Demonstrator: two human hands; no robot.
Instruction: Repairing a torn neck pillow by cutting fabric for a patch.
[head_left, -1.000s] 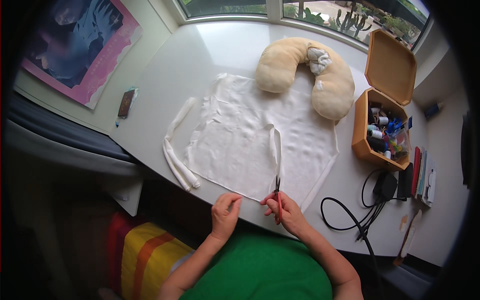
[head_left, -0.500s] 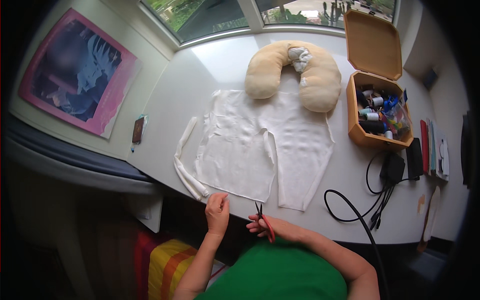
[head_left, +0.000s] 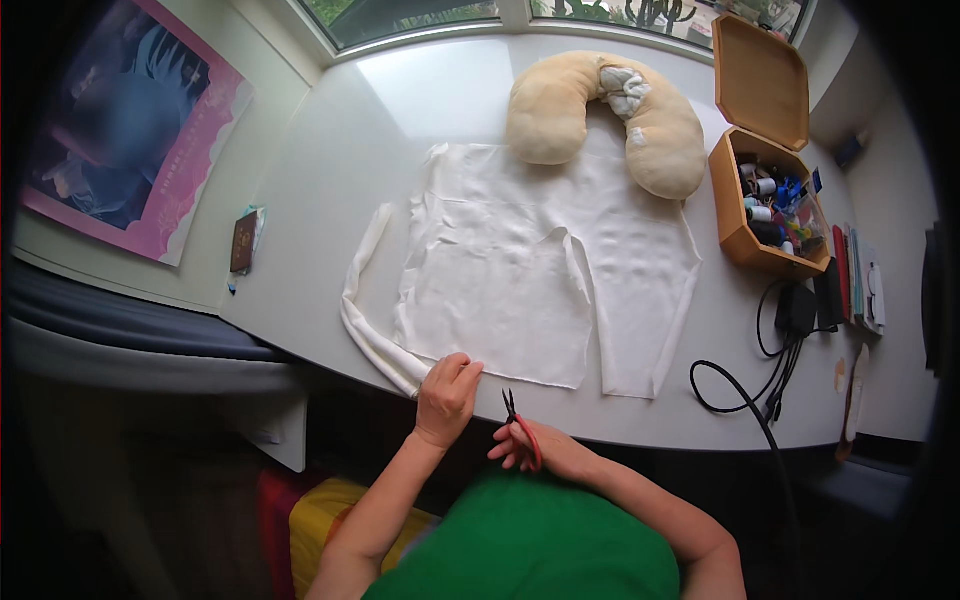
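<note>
A white cloth lies spread on the white table, with a long slit running in from its near edge. My left hand is closed at the cloth's near left corner, thumb and fingers pinching its edge. In my right hand, just off the table's front edge, is a pair of scissors with red handles and dark blades. The blades point away from me, slightly parted, and do not touch the cloth. A narrow rolled white strip curves along the cloth's left side, its near end partly behind my left hand.
A beige U-shaped neck pillow, white stuffing showing, rests over the cloth's far edge. To the right stand an open wooden sewing box of thread spools and a black adapter with cables. A small brown booklet lies far left.
My left hand has moved right and forward onto the cloth's near edge, closing there. The scissors stay in my right hand. The view has shifted a little.
</note>
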